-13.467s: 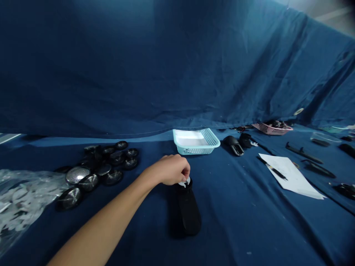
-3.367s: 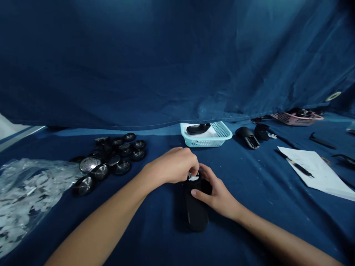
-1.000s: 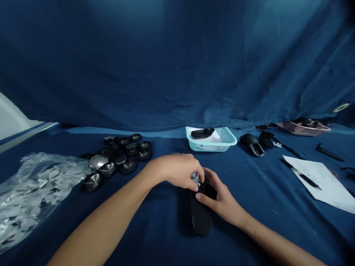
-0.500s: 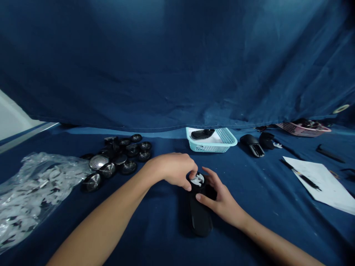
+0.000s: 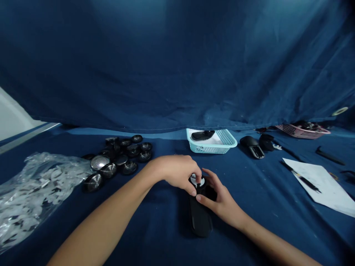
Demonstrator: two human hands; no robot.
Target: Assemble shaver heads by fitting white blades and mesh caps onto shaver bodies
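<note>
A long black plastic housing [image 5: 200, 220] lies on the blue cloth in front of me, its round end away from me. In that round end sits a white plastic piece [image 5: 201, 181], partly covered by my fingers. My left hand [image 5: 180, 173] is closed over the round end from the left, the index finger bent down onto the white piece and the thumb at the near rim. From the right, my right hand [image 5: 219, 195] holds the housing, thumb on the near side and fingers round the far side.
On the left are a clear bag [image 5: 41, 192] of white pieces and several round black parts [image 5: 129, 167]. A light-blue basket [image 5: 213, 149] holds a black part. To the right are black housings [image 5: 253, 147], white paper [image 5: 327, 184] and a pink basket [image 5: 302, 132]. Blue cloth [image 5: 166, 66] hangs behind.
My left index finger and thumb have shifted slightly right and nearer to me over the white piece, which looks turned. My right hand and the housing stay about where they were.
</note>
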